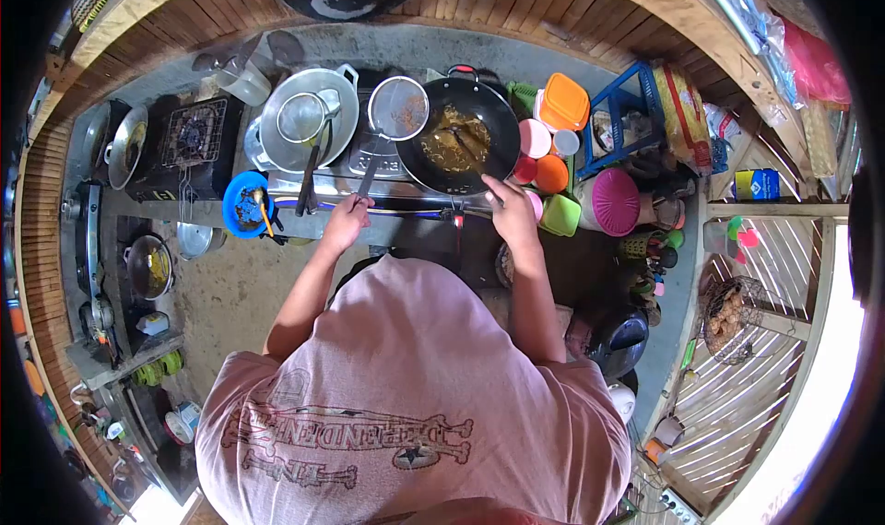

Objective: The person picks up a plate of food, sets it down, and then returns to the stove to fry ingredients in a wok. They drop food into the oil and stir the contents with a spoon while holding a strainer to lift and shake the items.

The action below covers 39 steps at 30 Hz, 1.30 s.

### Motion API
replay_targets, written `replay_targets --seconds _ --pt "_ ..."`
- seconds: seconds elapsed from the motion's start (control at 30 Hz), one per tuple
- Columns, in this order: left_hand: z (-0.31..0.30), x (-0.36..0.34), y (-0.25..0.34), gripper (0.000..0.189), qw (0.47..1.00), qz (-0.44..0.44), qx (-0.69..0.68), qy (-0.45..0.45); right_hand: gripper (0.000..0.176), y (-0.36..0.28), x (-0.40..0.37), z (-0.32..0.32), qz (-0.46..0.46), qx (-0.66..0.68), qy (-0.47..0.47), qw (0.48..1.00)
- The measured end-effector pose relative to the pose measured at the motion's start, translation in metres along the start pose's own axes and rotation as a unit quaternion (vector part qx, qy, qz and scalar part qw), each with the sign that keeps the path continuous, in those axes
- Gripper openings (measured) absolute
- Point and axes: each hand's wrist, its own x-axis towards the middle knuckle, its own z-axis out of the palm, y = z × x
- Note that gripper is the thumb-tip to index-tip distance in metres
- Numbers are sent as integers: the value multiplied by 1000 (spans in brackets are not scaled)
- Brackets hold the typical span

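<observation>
My left hand is closed round the handle of a round mesh strainer, which is held up just left of the wok and has some brown bits in its mesh. With my right hand I grip the handle of a spatula, whose far end is inside the black wok. Yellowish-brown food with pale pieces lies in the wok. To the left, a large metal pot holds a second strainer and a dark-handled utensil.
A blue bowl with a spoon stands at the counter's front left. Right of the wok are lidded containers, a blue rack and a pink-lidded tub. A grill-topped stove is at the far left.
</observation>
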Motion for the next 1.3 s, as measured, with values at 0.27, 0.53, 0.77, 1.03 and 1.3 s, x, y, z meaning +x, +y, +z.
replay_targets --seconds 0.27,0.53,0.77,1.03,1.3 --pt "-6 3 -5 26 1000 -2 -18 4 35 -29 -32 -31 -14 23 -58 998" --pt "-7 3 1 25 1000 -1 -28 -6 34 -8 -36 -52 7 -23 -36 999" --pt "-5 -1 0 25 999 1 -34 -12 34 15 -14 -43 -6 -23 18 1000" --pt "-3 -3 0 24 1000 -8 -17 -7 36 9 21 -11 7 -22 20 1000" --pt "-4 -4 1 25 1000 -4 -4 -6 35 -20 6 -6 -38 -37 -8 999"
